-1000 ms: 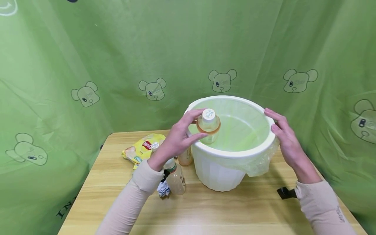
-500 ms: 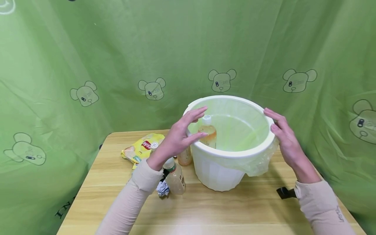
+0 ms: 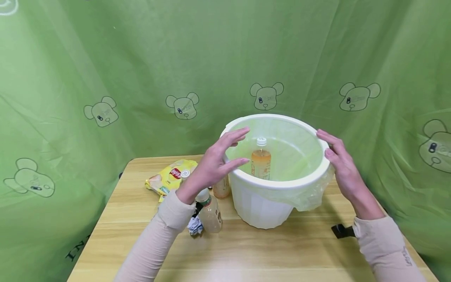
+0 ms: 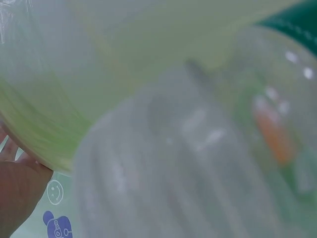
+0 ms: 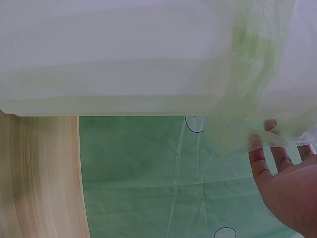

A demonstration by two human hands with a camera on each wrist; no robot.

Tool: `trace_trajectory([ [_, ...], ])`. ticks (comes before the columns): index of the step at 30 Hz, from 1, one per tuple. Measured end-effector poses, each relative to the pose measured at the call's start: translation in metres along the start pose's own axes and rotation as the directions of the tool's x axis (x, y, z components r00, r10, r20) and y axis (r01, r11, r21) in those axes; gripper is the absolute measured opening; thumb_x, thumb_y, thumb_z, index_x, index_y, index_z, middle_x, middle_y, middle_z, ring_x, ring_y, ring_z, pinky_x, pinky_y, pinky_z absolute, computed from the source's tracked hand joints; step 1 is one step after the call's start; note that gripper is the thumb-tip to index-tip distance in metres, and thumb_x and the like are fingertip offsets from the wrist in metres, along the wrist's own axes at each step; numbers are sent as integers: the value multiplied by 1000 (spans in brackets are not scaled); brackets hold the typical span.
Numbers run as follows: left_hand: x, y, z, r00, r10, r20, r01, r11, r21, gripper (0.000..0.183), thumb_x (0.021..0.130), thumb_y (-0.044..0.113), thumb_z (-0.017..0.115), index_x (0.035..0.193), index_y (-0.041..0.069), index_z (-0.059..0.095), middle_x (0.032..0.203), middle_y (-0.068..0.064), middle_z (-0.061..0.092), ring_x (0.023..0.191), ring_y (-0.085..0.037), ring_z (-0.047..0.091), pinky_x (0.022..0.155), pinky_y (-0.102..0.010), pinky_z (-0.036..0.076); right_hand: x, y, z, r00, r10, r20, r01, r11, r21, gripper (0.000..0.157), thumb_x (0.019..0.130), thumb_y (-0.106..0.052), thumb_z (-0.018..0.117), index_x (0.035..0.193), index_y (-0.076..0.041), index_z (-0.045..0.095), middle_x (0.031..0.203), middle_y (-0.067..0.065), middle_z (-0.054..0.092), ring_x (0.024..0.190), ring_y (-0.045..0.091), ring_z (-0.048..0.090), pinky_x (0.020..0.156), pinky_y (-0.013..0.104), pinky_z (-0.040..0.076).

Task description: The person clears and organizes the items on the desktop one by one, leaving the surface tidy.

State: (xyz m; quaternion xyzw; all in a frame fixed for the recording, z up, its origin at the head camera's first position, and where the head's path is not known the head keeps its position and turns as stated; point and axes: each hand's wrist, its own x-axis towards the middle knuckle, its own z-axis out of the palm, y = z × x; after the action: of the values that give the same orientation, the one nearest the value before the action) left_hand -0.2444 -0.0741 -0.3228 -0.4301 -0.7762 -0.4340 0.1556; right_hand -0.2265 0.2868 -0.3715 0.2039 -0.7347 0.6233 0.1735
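A white trash bin (image 3: 262,207) lined with a thin green plastic bag (image 3: 310,197) stands on the wooden table. Inside, toward its near left side, a plastic bottle (image 3: 261,162) with a white cap and orange band stands upright. My left hand (image 3: 215,158) hovers at the bin's left rim, thumb and fingers spread apart, holding nothing. At the opposite rim rests my right hand (image 3: 341,168), fingers nearly straight against the edge. In the right wrist view, the right-hand fingers (image 5: 281,158) touch the overhanging bag.
Left of the bin stand a bottle with a green neck band (image 3: 211,215), a bottle with an orange base (image 3: 222,188) and another white-capped bottle (image 3: 185,174). A yellow chip bag (image 3: 169,176) and a crumpled paper ball (image 3: 195,226) lie nearby. Green curtains (image 3: 211,58) surround the table.
My left hand has let go of the bottle, which has dropped into the bin and shifted right. The left fingers have spread; the right hand has stayed at the rim.
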Motion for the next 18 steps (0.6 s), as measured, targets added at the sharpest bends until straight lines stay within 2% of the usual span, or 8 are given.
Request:
trace_trajectory([
  [6, -1, -1, -3, 999, 35, -17, -35, 999, -14, 71, 95, 12, 75, 157, 10, 41, 161, -8, 45, 143, -23, 50, 119, -34, 45, 0, 2, 1, 1000, 6, -1, -6, 1000, -18, 47, 109, -13, 39, 156, -8, 44, 165, -1, 36, 152, 14, 27, 130, 29, 7],
  [9, -5, 0, -7, 999, 35, -39, -35, 999, -10, 69, 95, 13, 75, 156, 12, 43, 160, -6, 46, 145, -21, 48, 119, -34, 45, 0, 2, 1, 1000, 7, 1, -7, 1000, 6, 47, 109, -12, 40, 156, -8, 44, 165, -1, 36, 152, 14, 27, 130, 27, 8],
  [13, -14, 1, -15, 998, -2, -66, 2, 1000, -7, 68, 96, 14, 75, 156, 16, 44, 160, -2, 47, 145, -18, 47, 119, -36, 45, 0, 3, 0, 1000, 5, 4, -5, 999, 32, 47, 109, -11, 40, 156, -8, 44, 165, -1, 36, 152, 15, 26, 128, 22, 12],
  [18, -34, 1, -24, 993, -66, -93, 66, 998, -4, 67, 97, 14, 74, 157, 21, 45, 161, 2, 44, 146, -17, 45, 120, -40, 44, 0, 3, 0, 1000, 0, 6, 0, 999, 53, 47, 109, -10, 40, 155, -7, 44, 164, -2, 37, 152, 15, 25, 127, 19, 13],
])
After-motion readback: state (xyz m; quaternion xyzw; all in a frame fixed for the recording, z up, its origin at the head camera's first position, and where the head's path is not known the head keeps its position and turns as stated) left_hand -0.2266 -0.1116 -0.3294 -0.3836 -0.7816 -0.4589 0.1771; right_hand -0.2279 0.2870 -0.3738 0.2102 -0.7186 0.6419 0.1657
